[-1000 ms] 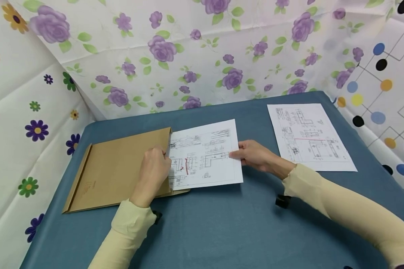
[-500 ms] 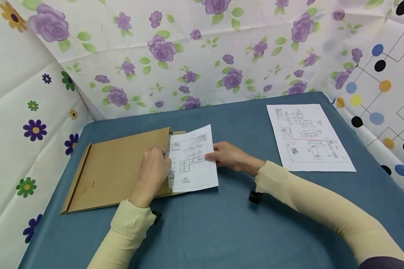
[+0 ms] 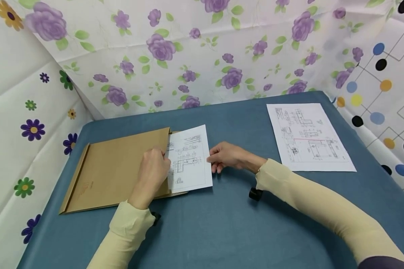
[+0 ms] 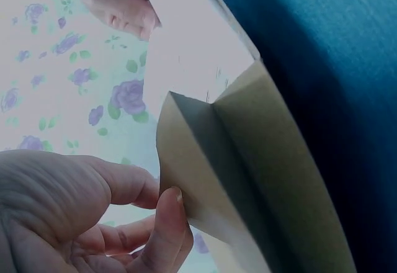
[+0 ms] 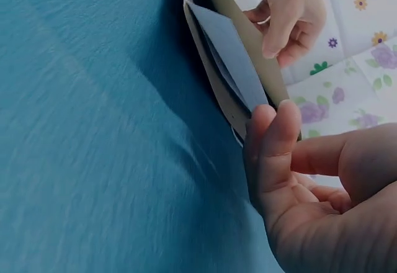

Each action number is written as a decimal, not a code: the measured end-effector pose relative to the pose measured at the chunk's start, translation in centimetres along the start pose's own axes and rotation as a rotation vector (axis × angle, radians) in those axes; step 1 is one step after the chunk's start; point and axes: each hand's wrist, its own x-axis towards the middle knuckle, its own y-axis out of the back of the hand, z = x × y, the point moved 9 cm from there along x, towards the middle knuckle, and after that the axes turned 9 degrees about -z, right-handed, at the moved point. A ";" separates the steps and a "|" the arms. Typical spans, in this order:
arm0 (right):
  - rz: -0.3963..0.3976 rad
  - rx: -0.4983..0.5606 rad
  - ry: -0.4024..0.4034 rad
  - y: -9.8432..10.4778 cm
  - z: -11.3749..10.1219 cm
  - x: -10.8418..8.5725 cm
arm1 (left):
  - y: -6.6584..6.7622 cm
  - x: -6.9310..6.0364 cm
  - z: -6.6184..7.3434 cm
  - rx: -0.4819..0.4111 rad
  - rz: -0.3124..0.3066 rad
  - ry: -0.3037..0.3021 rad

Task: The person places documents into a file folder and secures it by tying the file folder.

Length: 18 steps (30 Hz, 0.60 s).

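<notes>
A brown kraft document envelope (image 3: 114, 164) lies on the left of the table, its mouth facing right. My left hand (image 3: 151, 170) pinches the upper edge of that mouth between thumb and finger and lifts it, as the left wrist view shows. White paper (image 3: 192, 177) printed with technical drawings sticks out of the mouth; its left part is hidden inside. In the right wrist view the paper (image 5: 229, 40) seems layered. My right hand (image 3: 227, 156) is at the paper's right edge with bent, loose fingers; I see no paper between the fingertips.
Another drawing sheet (image 3: 311, 138) with a red line lies flat at the table's right. Blue cloth (image 3: 222, 224) covers the table. Flower-patterned sheeting (image 3: 232, 48) hangs behind, and dotted sheeting (image 3: 387, 108) hangs on the right.
The paper has slid left, deeper into the envelope, and less of it shows. My right hand has moved left with it, and its thumb has come off the paper's face. The left hand stays put.
</notes>
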 end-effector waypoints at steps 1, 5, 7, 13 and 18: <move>0.002 0.005 0.010 -0.1 -0.2 0.2 | 0.0 0.0 0.0 0.002 -0.001 0.003; 0.015 0.022 0.040 -0.7 -1.0 1.1 | 0.0 0.0 0.0 0.002 0.001 0.001; 0.030 0.020 0.050 -1.0 -1.3 1.5 | 0.1 0.0 0.0 0.004 0.004 -0.003; 0.080 0.025 0.070 -2.1 -2.0 2.6 | 0.3 0.0 0.1 0.006 0.013 -0.004; 0.099 0.046 0.089 -2.8 -2.4 3.3 | 0.5 -0.1 0.2 0.018 0.020 -0.011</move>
